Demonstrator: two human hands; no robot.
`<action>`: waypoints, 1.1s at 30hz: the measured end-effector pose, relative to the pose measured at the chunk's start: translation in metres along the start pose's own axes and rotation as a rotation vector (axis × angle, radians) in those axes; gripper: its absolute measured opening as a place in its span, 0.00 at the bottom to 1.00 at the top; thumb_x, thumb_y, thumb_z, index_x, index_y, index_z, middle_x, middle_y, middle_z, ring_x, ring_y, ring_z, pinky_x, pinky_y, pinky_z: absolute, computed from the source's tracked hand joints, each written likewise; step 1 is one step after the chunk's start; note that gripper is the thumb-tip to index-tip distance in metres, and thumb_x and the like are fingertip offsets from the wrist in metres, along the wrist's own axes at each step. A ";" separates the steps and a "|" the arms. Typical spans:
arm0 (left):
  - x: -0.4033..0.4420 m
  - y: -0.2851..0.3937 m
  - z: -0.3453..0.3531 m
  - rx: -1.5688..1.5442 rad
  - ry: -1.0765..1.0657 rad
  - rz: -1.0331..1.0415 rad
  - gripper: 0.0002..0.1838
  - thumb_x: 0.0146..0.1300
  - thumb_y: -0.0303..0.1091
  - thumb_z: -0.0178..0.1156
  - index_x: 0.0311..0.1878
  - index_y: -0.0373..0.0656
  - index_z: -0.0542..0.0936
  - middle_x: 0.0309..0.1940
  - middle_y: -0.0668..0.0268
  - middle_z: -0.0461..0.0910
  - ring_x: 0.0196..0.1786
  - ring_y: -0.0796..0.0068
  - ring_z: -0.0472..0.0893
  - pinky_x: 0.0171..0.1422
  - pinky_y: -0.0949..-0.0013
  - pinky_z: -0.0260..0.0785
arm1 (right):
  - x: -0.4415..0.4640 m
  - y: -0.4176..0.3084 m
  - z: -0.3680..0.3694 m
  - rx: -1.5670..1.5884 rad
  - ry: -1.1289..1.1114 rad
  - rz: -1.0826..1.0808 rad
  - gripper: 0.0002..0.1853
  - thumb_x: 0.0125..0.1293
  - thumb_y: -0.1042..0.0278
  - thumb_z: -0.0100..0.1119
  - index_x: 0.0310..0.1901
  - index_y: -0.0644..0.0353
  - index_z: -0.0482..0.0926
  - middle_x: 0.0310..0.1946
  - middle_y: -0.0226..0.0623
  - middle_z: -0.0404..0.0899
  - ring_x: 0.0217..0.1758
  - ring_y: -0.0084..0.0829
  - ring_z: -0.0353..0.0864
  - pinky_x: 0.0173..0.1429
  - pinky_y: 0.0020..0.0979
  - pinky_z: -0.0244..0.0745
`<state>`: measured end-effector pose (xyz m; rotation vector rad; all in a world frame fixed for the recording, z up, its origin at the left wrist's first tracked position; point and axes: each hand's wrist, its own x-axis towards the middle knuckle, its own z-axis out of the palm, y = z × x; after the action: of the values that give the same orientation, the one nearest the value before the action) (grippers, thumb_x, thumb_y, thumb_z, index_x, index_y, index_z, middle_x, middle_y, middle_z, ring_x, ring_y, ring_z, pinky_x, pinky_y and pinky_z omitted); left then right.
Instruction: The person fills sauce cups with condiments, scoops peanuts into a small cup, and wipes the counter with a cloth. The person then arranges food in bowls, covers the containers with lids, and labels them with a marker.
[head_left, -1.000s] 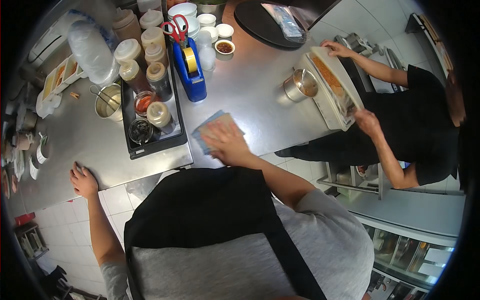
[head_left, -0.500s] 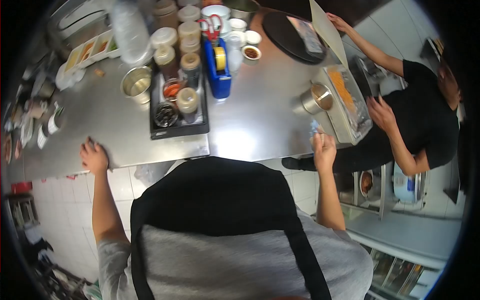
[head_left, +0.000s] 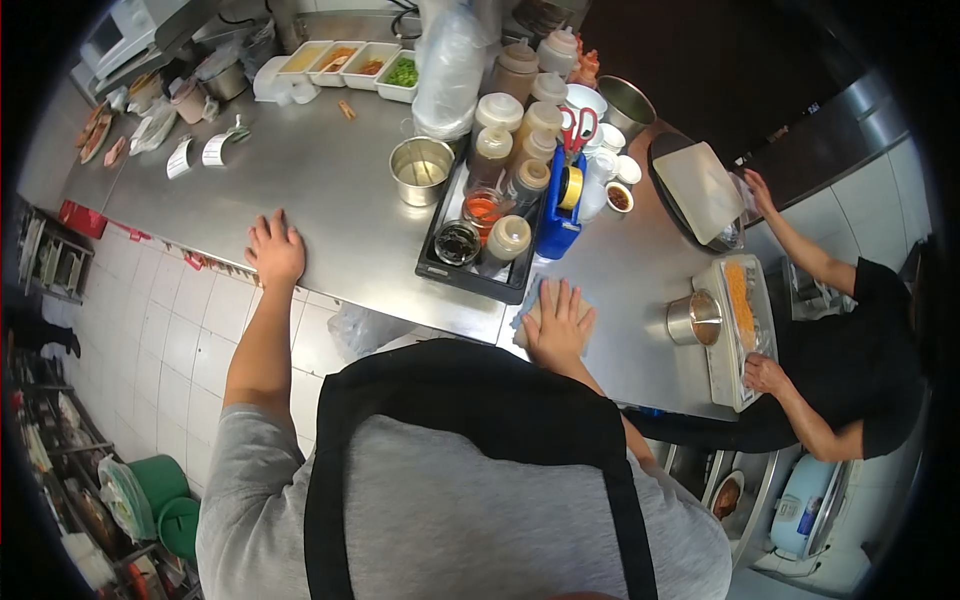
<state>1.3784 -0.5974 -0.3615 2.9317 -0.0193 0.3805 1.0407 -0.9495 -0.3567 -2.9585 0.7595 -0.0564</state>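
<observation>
My left hand (head_left: 275, 250) lies on the steel counter near its front edge, fingers spread and holding nothing. My right hand (head_left: 560, 325) is flat with fingers apart on a grey-blue cloth (head_left: 524, 327), pressing it to the counter just right of the black tray (head_left: 470, 284). Much of the cloth is hidden under the palm. Behind that hand stands a blue tape dispenser (head_left: 556, 236) with a yellow roll. The tray carries several squeeze bottles, a jar of something red (head_left: 482, 208) and a jar with dark contents (head_left: 457, 243).
A metal pot (head_left: 421, 172) stands left of the tray. At right are a metal cup (head_left: 692, 318) and a container of orange shreds (head_left: 738, 300). A co-worker's hand (head_left: 766, 374) touches that container; their other hand is by a whitish board (head_left: 690, 190). White food tubs (head_left: 398, 92) sit behind.
My right hand has come left from beside the metal cup and opened flat on the cloth. The co-worker's raised whitish board now lies over the black round one. My view has shifted.
</observation>
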 end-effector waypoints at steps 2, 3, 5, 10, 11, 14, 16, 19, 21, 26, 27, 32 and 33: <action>0.000 0.003 -0.005 -0.034 0.000 0.029 0.27 0.66 0.47 0.46 0.69 0.60 0.62 0.72 0.56 0.55 0.75 0.52 0.52 0.73 0.39 0.41 | 0.019 -0.007 0.000 0.028 0.016 -0.049 0.39 0.64 0.42 0.50 0.73 0.47 0.53 0.75 0.48 0.43 0.78 0.53 0.37 0.70 0.69 0.28; 0.000 0.003 -0.005 -0.043 -0.003 0.028 0.27 0.66 0.46 0.46 0.69 0.59 0.62 0.72 0.56 0.55 0.75 0.52 0.51 0.73 0.39 0.41 | 0.025 -0.013 -0.001 0.007 0.001 -0.070 0.39 0.64 0.44 0.49 0.73 0.51 0.52 0.75 0.48 0.42 0.78 0.53 0.37 0.71 0.68 0.28; 0.001 0.005 -0.005 -0.035 -0.012 0.016 0.27 0.66 0.46 0.46 0.69 0.59 0.62 0.72 0.57 0.55 0.75 0.52 0.51 0.73 0.39 0.41 | 0.031 -0.024 -0.001 -0.029 -0.013 -0.086 0.39 0.63 0.46 0.50 0.72 0.54 0.53 0.75 0.47 0.42 0.78 0.51 0.36 0.72 0.67 0.29; 0.000 0.003 -0.005 -0.048 -0.021 0.031 0.27 0.67 0.46 0.46 0.69 0.59 0.62 0.73 0.57 0.54 0.75 0.53 0.50 0.73 0.39 0.41 | 0.033 -0.023 -0.001 -0.016 -0.042 -0.093 0.36 0.63 0.49 0.50 0.72 0.47 0.55 0.76 0.45 0.41 0.78 0.51 0.36 0.71 0.68 0.27; 0.000 0.002 -0.005 -0.048 -0.015 0.044 0.27 0.67 0.46 0.47 0.70 0.59 0.62 0.72 0.57 0.54 0.75 0.52 0.50 0.73 0.39 0.41 | 0.033 -0.023 0.000 -0.005 -0.015 -0.088 0.36 0.62 0.48 0.51 0.72 0.46 0.56 0.75 0.45 0.43 0.78 0.51 0.38 0.71 0.68 0.28; 0.001 0.000 -0.004 -0.060 -0.012 0.044 0.28 0.67 0.46 0.48 0.70 0.58 0.61 0.73 0.57 0.54 0.75 0.52 0.50 0.73 0.39 0.41 | 0.033 -0.023 -0.001 0.005 -0.002 -0.087 0.37 0.61 0.48 0.52 0.71 0.46 0.58 0.75 0.45 0.45 0.78 0.50 0.39 0.71 0.68 0.30; 0.001 -0.001 0.000 -0.082 0.041 0.045 0.29 0.66 0.46 0.49 0.70 0.60 0.60 0.72 0.59 0.55 0.75 0.55 0.50 0.72 0.40 0.42 | 0.032 -0.019 0.007 0.086 0.097 -0.095 0.37 0.58 0.47 0.55 0.69 0.46 0.62 0.74 0.45 0.48 0.77 0.48 0.43 0.71 0.67 0.31; 0.000 -0.005 0.001 -0.114 0.065 0.094 0.29 0.66 0.46 0.50 0.70 0.60 0.61 0.72 0.59 0.55 0.75 0.55 0.51 0.72 0.38 0.42 | 0.033 -0.011 -0.003 0.293 0.181 -0.077 0.34 0.57 0.53 0.60 0.67 0.49 0.65 0.70 0.46 0.55 0.73 0.47 0.53 0.73 0.57 0.41; -0.003 -0.006 -0.002 -0.114 0.020 0.140 0.28 0.65 0.45 0.51 0.69 0.60 0.62 0.72 0.59 0.56 0.75 0.54 0.52 0.71 0.37 0.42 | 0.045 0.008 -0.003 0.457 0.337 -0.011 0.32 0.59 0.58 0.60 0.66 0.53 0.66 0.65 0.47 0.62 0.68 0.46 0.61 0.71 0.49 0.52; -0.005 -0.004 -0.012 -0.117 0.028 0.160 0.27 0.61 0.42 0.54 0.65 0.57 0.67 0.69 0.55 0.59 0.73 0.49 0.54 0.71 0.35 0.42 | 0.102 0.125 0.096 0.946 0.646 0.493 0.22 0.68 0.65 0.54 0.62 0.62 0.68 0.53 0.44 0.74 0.53 0.35 0.75 0.56 0.33 0.72; -0.006 -0.004 -0.011 -0.131 0.023 0.153 0.27 0.61 0.41 0.55 0.65 0.56 0.67 0.69 0.55 0.59 0.74 0.49 0.54 0.71 0.34 0.41 | 0.101 0.116 0.079 1.396 0.594 0.552 0.22 0.68 0.66 0.55 0.61 0.63 0.68 0.48 0.39 0.76 0.44 0.32 0.77 0.49 0.33 0.75; -0.010 0.000 -0.026 -0.281 0.037 0.142 0.33 0.57 0.38 0.59 0.68 0.52 0.64 0.72 0.53 0.53 0.75 0.47 0.49 0.71 0.34 0.39 | 0.104 0.092 0.052 0.677 0.756 0.592 0.16 0.63 0.64 0.60 0.49 0.65 0.76 0.37 0.40 0.75 0.35 0.32 0.75 0.44 0.32 0.74; -0.015 -0.001 -0.028 -0.304 0.069 0.160 0.33 0.57 0.37 0.59 0.68 0.53 0.63 0.72 0.52 0.52 0.75 0.47 0.48 0.71 0.33 0.38 | 0.098 0.090 0.055 0.669 0.799 0.558 0.17 0.62 0.64 0.62 0.49 0.65 0.76 0.37 0.40 0.75 0.35 0.32 0.75 0.45 0.33 0.74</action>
<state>1.3571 -0.5919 -0.3387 2.6223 -0.2780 0.4576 1.0865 -1.0710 -0.4180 -1.9505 1.2815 -1.2146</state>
